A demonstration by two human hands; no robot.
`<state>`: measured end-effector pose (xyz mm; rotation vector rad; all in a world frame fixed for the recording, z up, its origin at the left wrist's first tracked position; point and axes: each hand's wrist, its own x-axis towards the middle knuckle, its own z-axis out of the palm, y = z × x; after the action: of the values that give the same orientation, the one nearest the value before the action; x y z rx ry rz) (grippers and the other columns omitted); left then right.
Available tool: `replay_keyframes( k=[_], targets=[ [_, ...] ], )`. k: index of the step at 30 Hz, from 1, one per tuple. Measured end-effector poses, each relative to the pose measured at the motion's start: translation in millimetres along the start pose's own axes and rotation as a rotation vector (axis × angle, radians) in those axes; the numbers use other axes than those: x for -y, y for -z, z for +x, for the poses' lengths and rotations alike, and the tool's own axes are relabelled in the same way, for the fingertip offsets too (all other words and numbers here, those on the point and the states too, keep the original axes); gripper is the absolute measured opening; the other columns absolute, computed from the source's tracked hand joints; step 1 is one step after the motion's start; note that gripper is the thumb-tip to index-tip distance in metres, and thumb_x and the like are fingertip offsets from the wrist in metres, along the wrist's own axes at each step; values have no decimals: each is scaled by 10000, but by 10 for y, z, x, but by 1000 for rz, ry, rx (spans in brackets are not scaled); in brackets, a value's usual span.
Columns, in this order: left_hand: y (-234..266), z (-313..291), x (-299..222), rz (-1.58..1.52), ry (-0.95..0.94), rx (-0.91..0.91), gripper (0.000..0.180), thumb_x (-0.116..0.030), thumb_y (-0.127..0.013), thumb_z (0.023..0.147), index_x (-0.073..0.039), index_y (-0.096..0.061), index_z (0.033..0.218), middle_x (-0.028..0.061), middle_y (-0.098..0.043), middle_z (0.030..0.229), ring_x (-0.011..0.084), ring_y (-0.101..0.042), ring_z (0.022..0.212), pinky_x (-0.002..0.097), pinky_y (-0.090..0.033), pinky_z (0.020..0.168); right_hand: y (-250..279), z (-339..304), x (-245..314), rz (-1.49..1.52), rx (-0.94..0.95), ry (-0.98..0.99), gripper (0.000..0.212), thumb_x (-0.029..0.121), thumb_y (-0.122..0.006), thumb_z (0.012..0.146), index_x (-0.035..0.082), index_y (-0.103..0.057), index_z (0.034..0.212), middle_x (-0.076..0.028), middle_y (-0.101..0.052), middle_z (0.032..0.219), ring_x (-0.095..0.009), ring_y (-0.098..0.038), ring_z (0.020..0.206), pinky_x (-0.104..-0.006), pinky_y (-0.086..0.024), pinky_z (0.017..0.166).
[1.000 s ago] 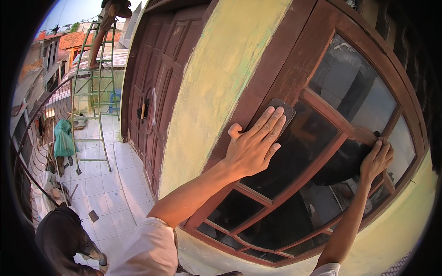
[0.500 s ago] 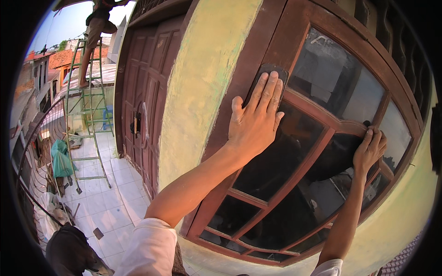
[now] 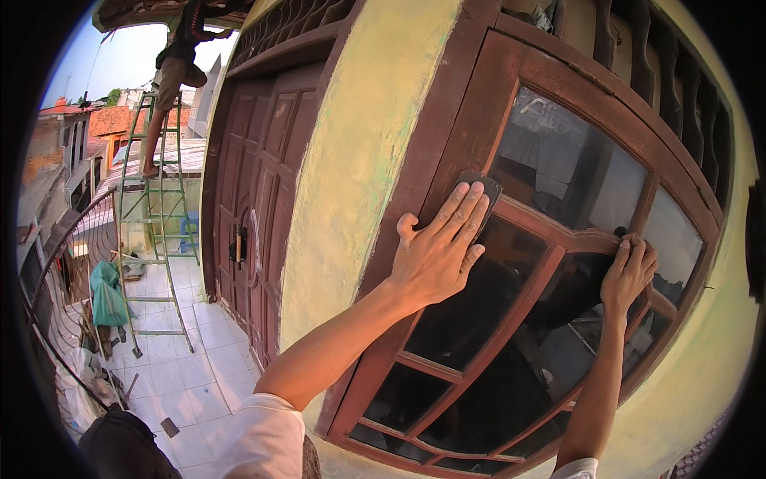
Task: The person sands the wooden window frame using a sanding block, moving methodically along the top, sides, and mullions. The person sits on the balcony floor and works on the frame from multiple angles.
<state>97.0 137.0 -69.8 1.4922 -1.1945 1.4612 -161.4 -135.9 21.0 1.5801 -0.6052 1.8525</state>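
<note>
My left hand (image 3: 435,251) lies with its fingers stretched out on a dark, thin sheet that looks like sandpaper (image 3: 492,194), pressing it against the brown upright of a wooden window frame (image 3: 479,112). The sheet's upper end shows beyond the fingertips; the rest is under the palm. On the right, the bent fingers of my right hand (image 3: 629,275) grip an inner wooden bar (image 3: 589,239) of the same window. A small dark knob-like thing (image 3: 620,231) shows at those fingertips; I cannot tell what it is. Dark glass panes (image 3: 471,287) fill the frame.
A yellow wall strip (image 3: 351,144) separates the window from brown panelled doors (image 3: 275,152). Further left, a person (image 3: 171,76) stands on a green ladder (image 3: 159,215). A green bag (image 3: 108,291) lies near the curved railing (image 3: 68,231); a dark block (image 3: 170,428) lies on white tiles.
My left hand has slid down the frame's upright, taking the dark sheet along. The right hand keeps its grip on the bar. The whole view has shifted slightly.
</note>
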Motion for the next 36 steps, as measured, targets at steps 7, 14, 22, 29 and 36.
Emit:
replay_keyframes(
  k=[7,14,22,29,36],
  targets=[
    [-193,49,-130,-153,50,-112,628,-393,-371,1116,-34,-409,1631,107,-391,1722,183,-366,1588,492,-266,955,42,51,22,26,34,-6,315,325,-485,1123,123,-672,1275,-120,-587,1288,-354,-514,1252,-509,-374,1080],
    [-166,191,-185,-183,97,-47,640,-392,-381,1115,-43,-373,1651,97,-342,1748,178,-346,1598,487,-272,938,4,22,23,3,33,4,324,334,-470,1125,114,-659,1269,-132,-580,1308,-364,-515,1265,-511,-380,1084],
    [-106,135,-171,-166,91,-37,632,-374,-421,1110,-42,-384,1647,94,-355,1743,157,-367,1587,468,-256,942,4,22,-9,11,51,24,324,332,-460,1127,114,-654,1270,-137,-577,1294,-376,-516,1238,-519,-387,1062],
    [-9,137,-53,-142,83,-12,639,-377,-423,1110,-52,-368,1657,90,-359,1742,160,-356,1594,486,-248,976,40,85,57,21,19,14,306,308,-479,1130,90,-661,1245,-156,-587,1268,-385,-525,1231,-520,-371,1086],
    [-32,-202,-57,-170,7,50,596,-363,-415,1116,-90,-416,1646,42,-388,1732,111,-358,1585,463,-212,1028,45,54,-25,-1,18,22,320,325,-475,1133,92,-659,1249,-153,-593,1271,-387,-526,1228,-520,-378,1071]
  ],
)
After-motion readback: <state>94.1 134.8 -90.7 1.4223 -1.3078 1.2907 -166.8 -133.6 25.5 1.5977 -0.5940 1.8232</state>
